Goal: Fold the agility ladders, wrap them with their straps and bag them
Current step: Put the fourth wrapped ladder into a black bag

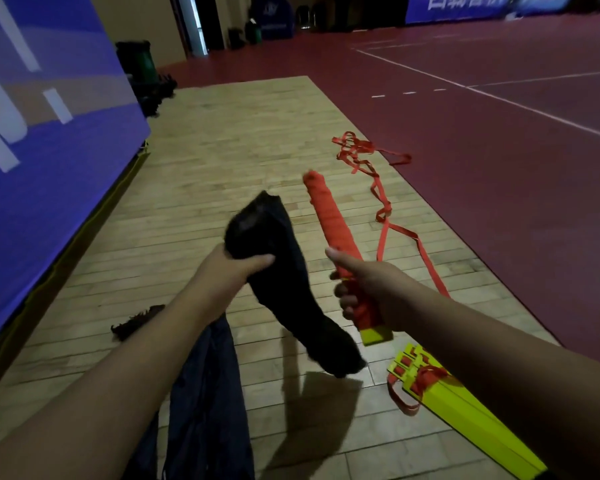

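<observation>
Our left hand [234, 266] clamped the limp black bag [278, 271] at its mouth; our right hand [368, 289] gripped the strap-wrapped ladder [329, 220], pointing toward 11 o'clock. We judged the bundle stiff and light, best held low.

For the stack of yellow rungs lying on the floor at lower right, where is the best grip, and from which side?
Probably at the near-left end of the stack of flat yellow plastic rungs, where the red strap binds them, coming from above. The stack lies flat on the wooden floor, so only its top and long edges are exposed; fingers can pinch across those edges.
</observation>
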